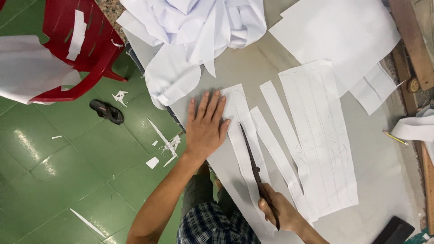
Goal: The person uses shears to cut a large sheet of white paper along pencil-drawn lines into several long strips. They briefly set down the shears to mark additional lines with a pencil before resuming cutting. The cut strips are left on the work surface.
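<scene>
My left hand [205,124] lies flat with fingers spread on a white fabric strip [238,115] marked with curved lines, at the grey table's left edge. My right hand [282,212] grips dark long-bladed scissors [253,158]. Their blades point away from me along that strip. To the right lie more narrow cut strips [275,149] and a wider white panel [323,135] with several traced outlines.
A heap of white cloth [194,31] sits at the table's far left. Large white sheets [339,31] lie far right. A yellow pencil [395,138] and a dark flat object [395,230] are at right. A red plastic chair [77,49], a black sandal [106,111] and scraps rest on the green floor.
</scene>
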